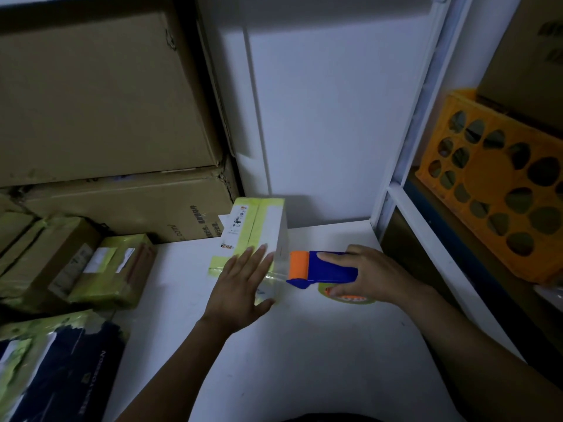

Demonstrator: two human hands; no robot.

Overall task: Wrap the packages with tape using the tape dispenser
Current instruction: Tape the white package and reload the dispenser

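Here, left hand (240,287) lies flat on the package (259,226); right fingers (329,256) grip the tape dispenser (323,269).

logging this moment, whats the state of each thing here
white package: flat on the table, partly taped
left hand: open, palm pressing the package
right hand: gripping the tape dispenser
tape dispenser: at the package's right edge, clear tape drawn out
orange crate: on the shelf, tilted
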